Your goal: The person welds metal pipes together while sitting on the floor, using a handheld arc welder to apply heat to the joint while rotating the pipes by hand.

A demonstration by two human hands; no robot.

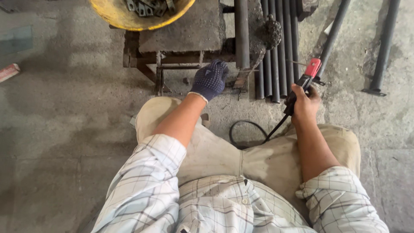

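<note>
Steel stand (189, 56): rigid, likely heavy. Gloved left hand (210, 79) rests on its front edge, grasp unclear. Right of it, right hand (304, 105) clenches the holder (305, 80) by its grip.

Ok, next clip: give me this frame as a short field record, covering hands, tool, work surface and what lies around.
left hand: in a dark blue glove, resting at the front edge of the metal stand
right hand: bare, closed on the electrode holder, red and black, with a black cable
stand: rusty, a dark pipe lying on it
behind: yellow bowl of metal pieces
right side: row of dark pipes on the concrete floor
</note>
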